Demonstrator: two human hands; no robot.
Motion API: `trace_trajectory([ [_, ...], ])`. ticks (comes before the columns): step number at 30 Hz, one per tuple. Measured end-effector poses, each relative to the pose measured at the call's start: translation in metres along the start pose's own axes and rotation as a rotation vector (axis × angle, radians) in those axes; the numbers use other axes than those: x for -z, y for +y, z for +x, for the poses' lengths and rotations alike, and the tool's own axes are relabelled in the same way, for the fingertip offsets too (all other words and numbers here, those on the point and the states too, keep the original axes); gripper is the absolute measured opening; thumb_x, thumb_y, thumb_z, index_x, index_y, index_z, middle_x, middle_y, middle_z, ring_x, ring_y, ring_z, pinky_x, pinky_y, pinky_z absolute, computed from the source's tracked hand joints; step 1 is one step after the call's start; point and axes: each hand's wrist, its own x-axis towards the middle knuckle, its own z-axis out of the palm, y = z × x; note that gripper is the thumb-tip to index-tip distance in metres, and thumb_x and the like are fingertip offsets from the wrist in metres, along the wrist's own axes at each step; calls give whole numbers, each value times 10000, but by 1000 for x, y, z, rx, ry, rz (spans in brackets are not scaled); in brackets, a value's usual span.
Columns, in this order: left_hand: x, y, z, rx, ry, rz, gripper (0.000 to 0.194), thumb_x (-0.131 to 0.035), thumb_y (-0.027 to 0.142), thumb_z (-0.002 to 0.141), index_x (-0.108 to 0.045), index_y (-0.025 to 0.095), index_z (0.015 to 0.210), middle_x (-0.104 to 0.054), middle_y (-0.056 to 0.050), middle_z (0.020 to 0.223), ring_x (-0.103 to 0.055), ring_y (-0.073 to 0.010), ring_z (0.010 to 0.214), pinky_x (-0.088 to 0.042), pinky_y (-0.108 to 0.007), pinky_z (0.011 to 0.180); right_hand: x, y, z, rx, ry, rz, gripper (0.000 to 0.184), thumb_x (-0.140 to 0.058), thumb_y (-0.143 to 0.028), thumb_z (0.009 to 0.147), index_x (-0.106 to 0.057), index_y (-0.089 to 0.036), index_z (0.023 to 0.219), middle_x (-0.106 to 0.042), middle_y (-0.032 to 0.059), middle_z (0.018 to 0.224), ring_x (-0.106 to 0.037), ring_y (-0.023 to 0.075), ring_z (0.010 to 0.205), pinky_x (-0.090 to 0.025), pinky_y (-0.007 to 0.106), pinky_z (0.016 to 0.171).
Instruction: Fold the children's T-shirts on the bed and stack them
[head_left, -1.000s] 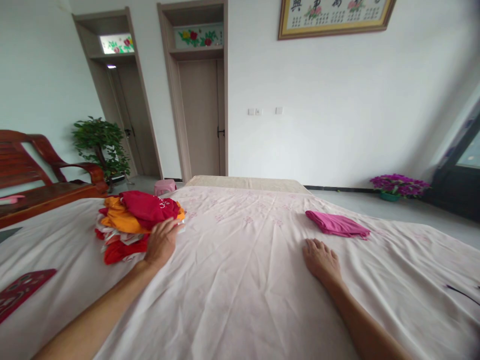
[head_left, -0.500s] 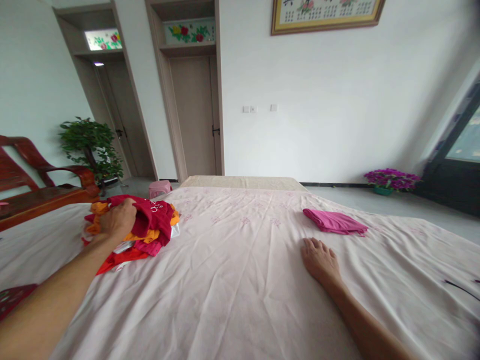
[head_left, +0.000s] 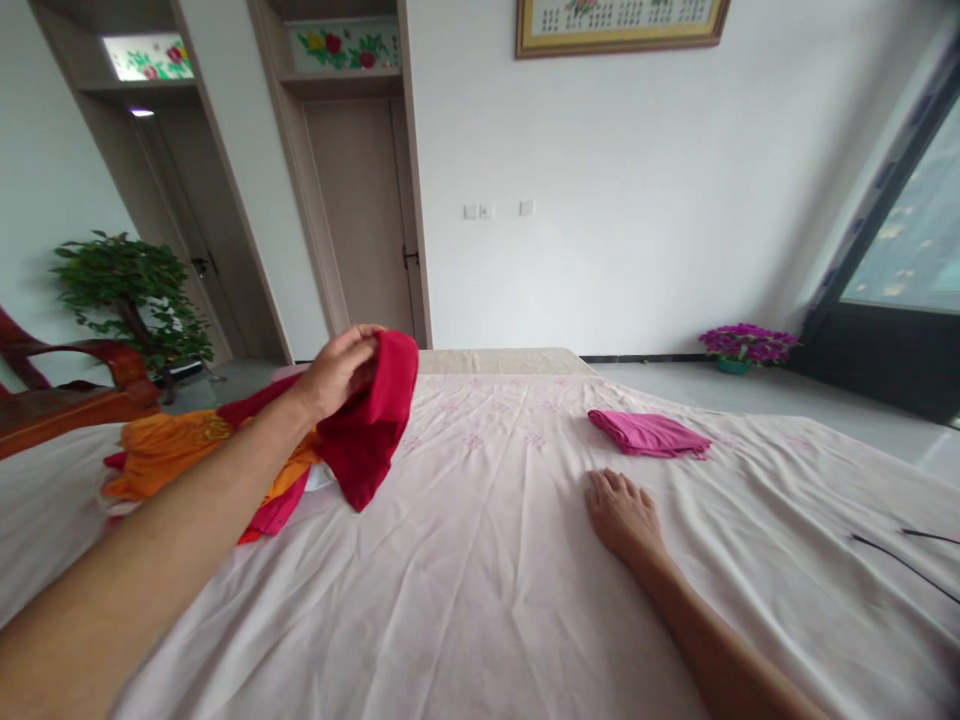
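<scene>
My left hand (head_left: 339,370) is closed on a dark red garment (head_left: 371,420) and holds it up above a heap of orange and red clothes (head_left: 172,455) at the left of the bed. The garment hangs down from my fingers. My right hand (head_left: 622,512) lies flat and open on the pale pink bedsheet (head_left: 480,560), fingers stretched out. A folded pink garment (head_left: 649,433) lies on the sheet just beyond my right hand, not touching it.
A wooden bench (head_left: 67,395) and a green potted plant (head_left: 127,295) stand at the left. Two doors (head_left: 364,220) are in the far wall. Purple flowers (head_left: 742,345) sit on the floor at the right, near a dark window frame (head_left: 885,330).
My left hand went from resting on the clothes heap to gripping the dark red garment and lifting it up and to the right. My right hand stayed flat on the sheet.
</scene>
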Motion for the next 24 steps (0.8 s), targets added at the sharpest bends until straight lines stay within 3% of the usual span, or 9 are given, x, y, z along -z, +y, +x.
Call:
trace_trajectory([
  [3, -21, -27, -25, 220, -180, 39, 530, -760, 406, 777, -576, 170, 1214, -647, -129, 1266, -643, -236, 1140, -512, -438, 989, 1, 0, -1, 3, -7, 1, 480, -329, -364, 987, -500, -218, 1411, -464, 108, 1484, -372, 297, 1370, -257, 456, 1117],
  [5, -13, -54, -37, 293, -165, 192, 570, -778, 471, 722, -610, 155, 1166, -654, -143, 1259, -625, -269, 1172, -498, -471, 1007, 2, -1, -1, -1, -17, -2, 477, -335, -364, 985, -502, -222, 1409, -463, 106, 1486, -369, 297, 1373, -251, 460, 1124],
  [9, 38, -107, -55, 307, -34, 627, 593, -763, 540, 613, -660, 143, 1040, -706, -126, 1155, -653, -291, 1095, -447, -472, 1057, 2, -2, -1, -7, -22, -14, 480, -327, -369, 986, -502, -229, 1411, -460, 98, 1491, -364, 299, 1379, -246, 472, 1131],
  [12, 78, -134, -74, 374, -130, 941, 595, -750, 484, 591, -679, 163, 1087, -697, -123, 1179, -634, -311, 1124, -446, -438, 1046, 0, -2, 0, -6, -28, -24, 487, -327, -375, 987, -493, -228, 1420, -452, 100, 1498, -358, 304, 1385, -248, 478, 1132],
  [15, 100, -153, -97, 433, -245, 1109, 664, -755, 403, 552, -667, 167, 1166, -652, -137, 1254, -604, -326, 1175, -450, -406, 1030, 2, -4, 1, -16, -42, -32, 490, -328, -361, 990, -482, -215, 1432, -446, 111, 1503, -356, 318, 1389, -251, 496, 1126],
  [19, 101, -171, -120, 335, -280, 1140, 426, -636, 342, 682, -671, 193, 1081, -651, -107, 1217, -595, -261, 1173, -423, -359, 1047, 19, -22, 2, 17, -91, 3, 450, -308, -329, 1003, -546, -211, 1367, -494, 114, 1465, -421, 304, 1345, -296, 463, 1090],
  [24, 87, -173, -128, 287, -168, 1168, 157, -502, 266, 815, -613, 220, 916, -680, -51, 1038, -646, -191, 991, -470, -302, 914, 53, -85, -3, 203, -131, 221, 440, -328, -447, 1006, -603, -240, 1280, -670, 82, 1227, -565, 260, 1149, -400, 374, 951],
])
